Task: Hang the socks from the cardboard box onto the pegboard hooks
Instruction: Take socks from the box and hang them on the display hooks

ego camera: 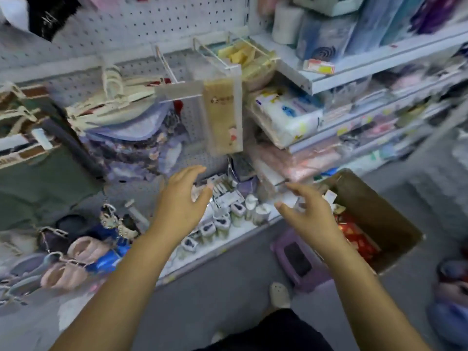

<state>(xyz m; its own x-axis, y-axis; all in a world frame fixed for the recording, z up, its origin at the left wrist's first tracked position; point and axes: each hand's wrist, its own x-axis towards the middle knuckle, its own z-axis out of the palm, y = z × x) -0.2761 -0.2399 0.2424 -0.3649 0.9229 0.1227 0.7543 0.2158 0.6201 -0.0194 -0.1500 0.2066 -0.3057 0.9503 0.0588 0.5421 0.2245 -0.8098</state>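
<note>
A beige sock pack (224,115) in clear wrap hangs from a white pegboard hook (215,55) on the grey pegboard (141,24). A second hook (168,69) to its left carries an empty clear tag. The brown cardboard box (374,211) stands on the floor at the right, with red packets (357,236) inside. My left hand (181,201) hovers below the hung pack, fingers spread, holding nothing. My right hand (307,211) is beside the box's left edge, fingers apart and empty. The picture is blurred.
White shelves (354,72) with packaged goods run along the right. Hangers (114,82) and folded fabrics (134,133) fill the left. Small jars (228,219) line the low shelf under my hands. A purple stool (298,262) and my shoe (279,295) are on the grey floor.
</note>
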